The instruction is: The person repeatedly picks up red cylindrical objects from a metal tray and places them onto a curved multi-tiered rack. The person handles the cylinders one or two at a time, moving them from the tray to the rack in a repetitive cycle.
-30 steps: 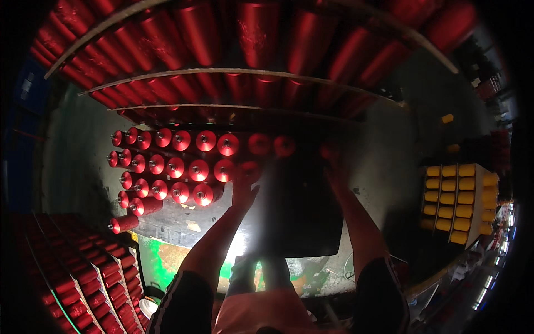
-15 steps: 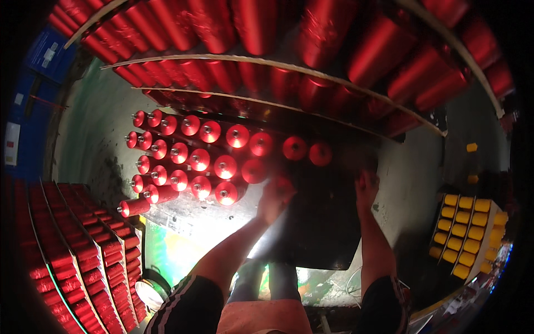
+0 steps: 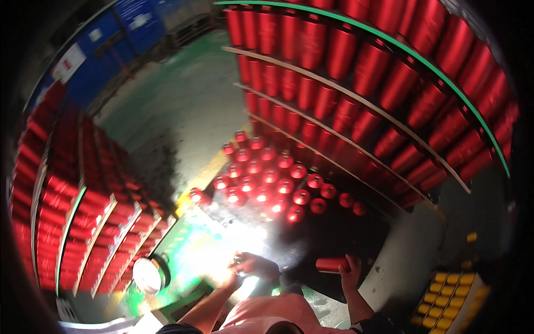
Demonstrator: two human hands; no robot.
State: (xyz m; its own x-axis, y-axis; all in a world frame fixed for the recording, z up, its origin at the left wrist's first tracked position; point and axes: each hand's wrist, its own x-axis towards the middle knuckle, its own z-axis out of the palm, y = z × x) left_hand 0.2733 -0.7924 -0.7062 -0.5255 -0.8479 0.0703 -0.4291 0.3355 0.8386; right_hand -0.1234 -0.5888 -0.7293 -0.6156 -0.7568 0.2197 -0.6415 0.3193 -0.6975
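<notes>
My right hand [image 3: 349,270] is wrapped round one end of a red metal bottle [image 3: 329,265], which lies level and points left. Closer to my body on the left, my left hand [image 3: 236,273] is closed by the bright light on a dark-looking bottle [image 3: 262,267]. A shiny metal neck shows at that bottle's left end; glare and blur hide its details. Beyond both hands, many red bottles [image 3: 270,175] with small metal necks stand in slanting rows on the dark table [image 3: 356,236].
A tall rack [image 3: 328,83] of red bottles rises behind the table, its shelves bordered by pale and green edges. Another rack [image 3: 89,206] of red bottles stands at left. A round lamp-like white disc [image 3: 147,275] is nearby. Yellow cylinders [image 3: 445,300] are stacked at right.
My view has swung left. Both hands have come back from the table toward my body. A red bottle now shows in my right hand, and my left hand has left the rows with a bottle.
</notes>
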